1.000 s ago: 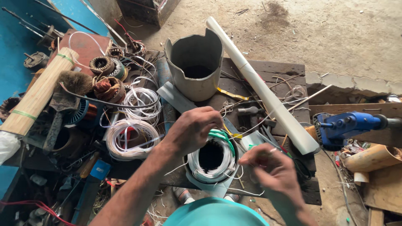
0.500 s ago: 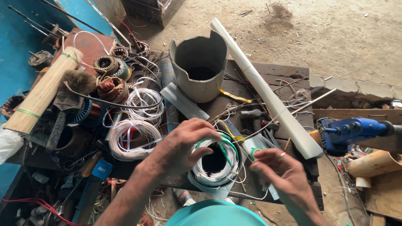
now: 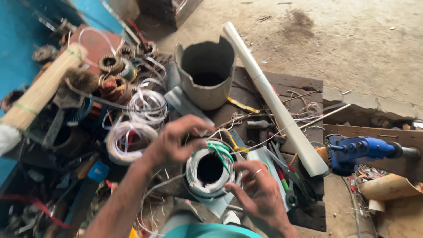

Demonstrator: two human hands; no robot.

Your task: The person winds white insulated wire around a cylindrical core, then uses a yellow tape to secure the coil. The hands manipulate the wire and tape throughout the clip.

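moved: right hand (image 3: 260,194) has come in from the right since the earlier frame and now touches the coil (image 3: 210,169); left hand (image 3: 176,140) has stayed on its top left edge
coil: round winding wrapped in white tape, dark hole in the middle, green wires (image 3: 221,151) at its top; it sits low in the middle of the view, on the cluttered bench (image 3: 308,83), between the two hands
left hand: fingers curled over the coil's upper rim, holding it
right hand: fingers bent against the coil's right and lower side, a ring on one finger; gripping the coil
scissors (image 3: 288,180): just right of the right hand, lying on the bench
pipe (image 3: 273,94): long white tube slanting from top middle down to the right
pot (image 3: 206,72): grey metal can with a notched rim, beyond the coil
drill (image 3: 365,150): blue, at the far right
wire loops (image 3: 128,139): white rings left of the left hand
broom (image 3: 42,88): straw bundle at the far left
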